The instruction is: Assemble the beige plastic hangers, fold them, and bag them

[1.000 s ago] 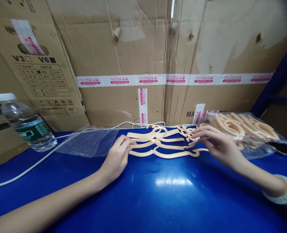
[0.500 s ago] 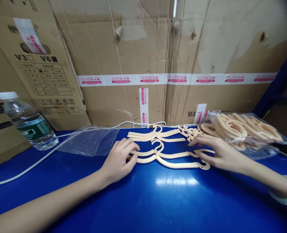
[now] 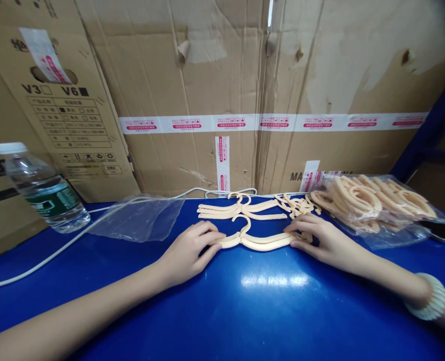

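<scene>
Two cream plastic clothes hangers [image 3: 268, 244] lie pressed together on the blue table, hooks pointing away from me. My left hand [image 3: 192, 246] pinches their left ends between thumb and fingers. At the other side my right hand [image 3: 317, 238] closes on their right ends, which its fingers partly hide. Just behind lies a small stack of like hangers [image 3: 218, 211], fanned a little apart. To the right of that stack is a heap of small cream hook-shaped pieces [image 3: 295, 203], partly behind my right hand.
A clear plastic bag [image 3: 373, 203] full of cream plastic parts sits at the right, beside a dark phone-like object [image 3: 442, 229]. On the left are a water bottle [image 3: 51, 193], a flat clear bag [image 3: 139, 218] and a white cable [image 3: 37, 273]. Cardboard [image 3: 192, 165] walls the back.
The two hangers, apart before, now lie against each other. My right hand has moved left and closed on their ends; my left hand has shifted slightly right.
</scene>
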The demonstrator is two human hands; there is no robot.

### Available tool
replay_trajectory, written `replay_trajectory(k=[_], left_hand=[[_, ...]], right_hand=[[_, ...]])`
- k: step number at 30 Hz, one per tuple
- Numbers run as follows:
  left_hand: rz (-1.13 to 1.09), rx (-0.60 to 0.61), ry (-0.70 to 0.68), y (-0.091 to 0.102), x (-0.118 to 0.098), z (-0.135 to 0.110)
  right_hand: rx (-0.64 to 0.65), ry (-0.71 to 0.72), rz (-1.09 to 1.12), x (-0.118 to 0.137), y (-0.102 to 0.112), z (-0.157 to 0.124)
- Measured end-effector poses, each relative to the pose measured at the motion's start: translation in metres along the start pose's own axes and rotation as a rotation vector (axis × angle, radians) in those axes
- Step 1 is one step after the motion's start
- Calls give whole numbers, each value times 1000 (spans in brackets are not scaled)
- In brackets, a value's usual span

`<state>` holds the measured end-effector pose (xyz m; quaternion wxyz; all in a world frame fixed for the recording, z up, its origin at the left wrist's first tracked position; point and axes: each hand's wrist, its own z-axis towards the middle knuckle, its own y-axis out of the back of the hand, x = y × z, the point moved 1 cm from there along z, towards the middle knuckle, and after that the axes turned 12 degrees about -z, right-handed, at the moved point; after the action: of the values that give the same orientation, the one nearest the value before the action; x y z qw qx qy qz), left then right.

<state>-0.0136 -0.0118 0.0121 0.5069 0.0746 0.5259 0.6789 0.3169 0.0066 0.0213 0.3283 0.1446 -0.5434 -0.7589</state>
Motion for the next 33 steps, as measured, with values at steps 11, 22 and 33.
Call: replay_trajectory(k=[11, 22, 33], left_hand=[[6, -50, 33, 1, -5, 1], [13, -69, 22, 0, -5, 0], [-16, -87, 4, 0, -3, 0]], right_hand=[[-12, 62, -65, 7, -2, -3], [54, 239, -144, 36, 0, -8], [33, 256, -181, 39, 0, -8]])
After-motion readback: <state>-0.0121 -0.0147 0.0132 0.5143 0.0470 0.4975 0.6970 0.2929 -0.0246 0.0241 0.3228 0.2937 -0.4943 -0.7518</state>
